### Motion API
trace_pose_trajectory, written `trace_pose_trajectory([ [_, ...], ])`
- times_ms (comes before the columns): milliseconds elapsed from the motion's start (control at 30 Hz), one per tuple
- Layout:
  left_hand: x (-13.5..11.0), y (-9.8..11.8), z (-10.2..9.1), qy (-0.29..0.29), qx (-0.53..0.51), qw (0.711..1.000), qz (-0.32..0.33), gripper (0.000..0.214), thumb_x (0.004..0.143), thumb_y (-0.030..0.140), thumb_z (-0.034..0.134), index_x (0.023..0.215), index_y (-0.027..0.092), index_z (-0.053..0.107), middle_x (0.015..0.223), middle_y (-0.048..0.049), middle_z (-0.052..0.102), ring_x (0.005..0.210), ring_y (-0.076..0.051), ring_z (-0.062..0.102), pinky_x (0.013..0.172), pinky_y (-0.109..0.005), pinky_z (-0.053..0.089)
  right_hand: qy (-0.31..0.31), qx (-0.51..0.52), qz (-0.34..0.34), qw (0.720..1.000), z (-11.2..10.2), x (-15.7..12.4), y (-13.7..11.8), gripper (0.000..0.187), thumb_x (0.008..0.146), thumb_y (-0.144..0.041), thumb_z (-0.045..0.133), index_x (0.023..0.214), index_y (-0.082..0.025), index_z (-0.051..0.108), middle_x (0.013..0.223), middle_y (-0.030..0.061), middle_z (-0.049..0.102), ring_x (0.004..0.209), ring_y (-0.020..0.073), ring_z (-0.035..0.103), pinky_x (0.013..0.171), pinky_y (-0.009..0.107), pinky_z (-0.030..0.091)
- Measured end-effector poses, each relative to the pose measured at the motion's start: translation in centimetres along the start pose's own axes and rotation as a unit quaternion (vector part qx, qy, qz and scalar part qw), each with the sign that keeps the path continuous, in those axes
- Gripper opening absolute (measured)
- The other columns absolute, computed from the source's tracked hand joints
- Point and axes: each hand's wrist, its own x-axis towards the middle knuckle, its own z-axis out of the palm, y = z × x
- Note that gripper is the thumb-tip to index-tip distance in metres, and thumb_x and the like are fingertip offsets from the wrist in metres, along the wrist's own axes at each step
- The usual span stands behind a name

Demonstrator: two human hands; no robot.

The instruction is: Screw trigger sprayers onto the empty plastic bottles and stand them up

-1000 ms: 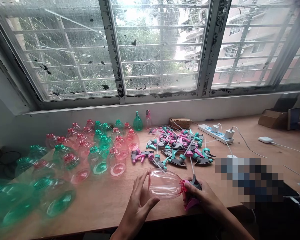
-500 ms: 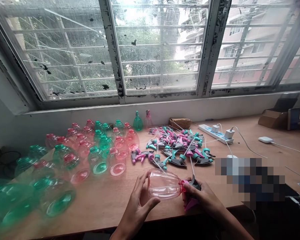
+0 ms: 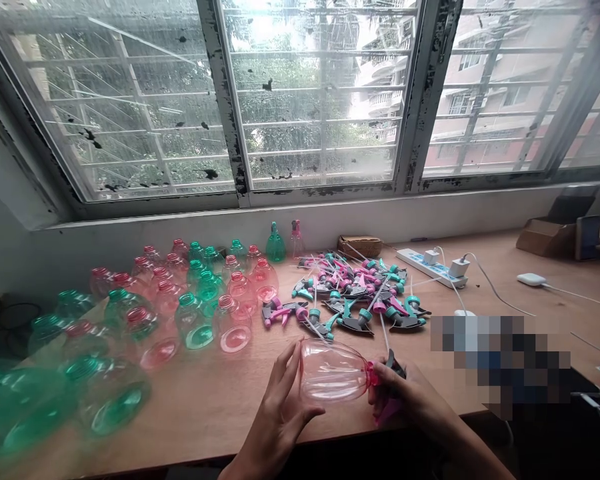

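A clear pink bottle point(image 3: 334, 371) is held on its side at the lower centre of the frame, between two hands set apart from each other. At its neck, a pink and dark grey spray head point(image 3: 390, 411) is gripped by the right hand point(image 3: 404, 393). The base is loosely surrounded by the left hand point(image 3: 279, 408), its fingers spread and its thumb held away; whether the palm is pressed against it cannot be told. With so slack a hold, the bottle could be let slip or spun if the head were twisted. The joint is partly hidden by the right fingers, so a crooked fit could be missed.

Just beyond, at centre, loose spray heads point(image 3: 355, 291) are heaped on the table point(image 3: 205, 413); some could be snagged by a raised bottle. At left, open bottles point(image 3: 167, 300) are crowded together, and several might be toppled by a wide left-arm swing.
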Motion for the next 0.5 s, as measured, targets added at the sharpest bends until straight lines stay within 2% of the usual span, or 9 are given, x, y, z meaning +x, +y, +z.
trace_pose_trajectory([
  [133,-0.2,-0.4,0.2,0.001,0.031,0.999,0.044,0.076,0.088,0.031,0.070,0.152,0.039,0.029,0.159,-0.0052,0.034,0.146,-0.034,0.030,0.118,-0.050,0.030,0.005,0.003,0.034,0.999,0.0,-0.5,-0.3,0.048,0.083,-0.058,0.068,0.070,-0.013,0.064,0.060,0.0057,0.071,0.047,0.0178,0.067,0.047,0.027,0.055],
  [267,-0.2,-0.7,0.4,-0.003,0.053,0.996,0.070,0.080,0.088,0.031,0.070,0.153,0.042,0.023,0.159,-0.0050,0.033,0.146,-0.034,0.030,0.118,-0.049,0.031,0.003,-0.007,0.047,0.999,-0.1,-0.7,-0.8,0.051,0.082,-0.061,0.067,0.068,-0.013,0.066,0.058,0.0055,0.069,0.048,0.0173,0.067,0.047,0.025,0.053],
  [400,-0.1,-0.1,0.4,-0.001,0.032,0.999,0.024,0.082,0.088,0.034,0.070,0.154,0.040,0.022,0.159,-0.0072,0.033,0.146,-0.034,0.029,0.119,-0.052,0.028,-0.030,0.013,0.060,0.998,-0.3,-1.3,-1.8,0.053,0.089,-0.061,0.058,0.075,-0.012,0.072,0.060,0.0071,0.070,0.052,0.0171,0.065,0.053,0.026,0.052],
  [500,-0.1,0.1,0.4,0.019,0.017,0.999,-0.025,0.076,0.091,0.035,0.066,0.153,0.039,0.022,0.159,-0.0068,0.032,0.147,-0.033,0.027,0.119,-0.053,0.027,0.003,0.034,0.043,0.998,-0.8,-1.6,-2.5,0.036,0.087,-0.051,0.067,0.096,-0.016,0.075,0.082,0.0087,0.075,0.074,0.0231,0.071,0.071,0.033,0.056],
])
